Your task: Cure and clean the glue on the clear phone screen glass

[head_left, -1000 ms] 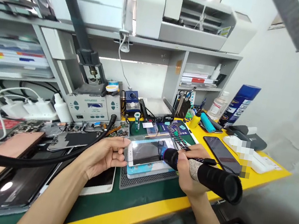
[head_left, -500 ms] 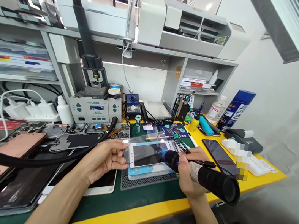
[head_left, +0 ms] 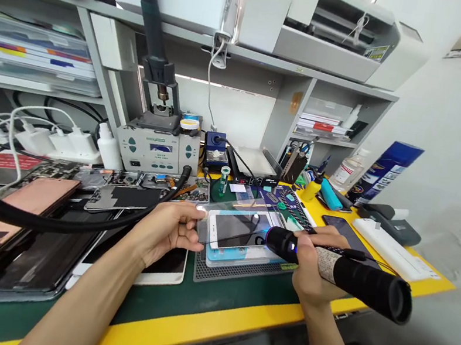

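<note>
My left hand (head_left: 173, 231) pinches the left edge of a clear plastic sheet (head_left: 201, 231) between thumb and fingers. Under the sheet lies a white-framed phone (head_left: 236, 230) with a dark screen. It rests on a light-blue and clear flat case (head_left: 220, 256), which sits on a grey perforated mat (head_left: 212, 273). My right hand (head_left: 316, 265) is wrapped round a black flashlight (head_left: 371, 286) with a pale label band. The flashlight's head points left at the phone's right end, close above it, and a bluish glow shows there. A patterned cord (head_left: 293, 207) runs behind the flashlight.
A thick black hose (head_left: 47, 223) loops across the left side, over stacked phone parts (head_left: 29, 202). Behind stands a grey control station (head_left: 156, 150). Along the right are a yellow bottle (head_left: 311, 188), a blue spray can (head_left: 386, 173) and a white box (head_left: 395, 249).
The camera view has tilted down, so the bench items sit higher and further right. Both hands keep their holds. The bluish glow near the flashlight's head shows more strongly.
</note>
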Demonstrator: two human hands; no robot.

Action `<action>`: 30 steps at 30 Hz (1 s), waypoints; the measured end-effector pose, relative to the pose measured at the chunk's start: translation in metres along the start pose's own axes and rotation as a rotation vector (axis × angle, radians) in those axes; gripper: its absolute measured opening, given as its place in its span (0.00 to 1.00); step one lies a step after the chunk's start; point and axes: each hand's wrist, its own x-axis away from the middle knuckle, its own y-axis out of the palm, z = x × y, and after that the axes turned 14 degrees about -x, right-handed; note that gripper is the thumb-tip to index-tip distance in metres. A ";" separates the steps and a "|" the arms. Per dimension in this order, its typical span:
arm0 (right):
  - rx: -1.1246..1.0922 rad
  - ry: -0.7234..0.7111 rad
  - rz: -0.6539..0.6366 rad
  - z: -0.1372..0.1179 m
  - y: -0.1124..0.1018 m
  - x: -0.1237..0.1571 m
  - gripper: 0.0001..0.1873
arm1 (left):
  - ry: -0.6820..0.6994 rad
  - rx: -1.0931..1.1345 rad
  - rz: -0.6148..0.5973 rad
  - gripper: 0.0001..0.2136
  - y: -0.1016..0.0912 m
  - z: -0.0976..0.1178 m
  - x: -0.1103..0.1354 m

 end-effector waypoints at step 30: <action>-0.027 -0.070 -0.018 -0.007 0.011 -0.008 0.08 | 0.026 -0.155 -0.038 0.05 0.002 0.000 0.001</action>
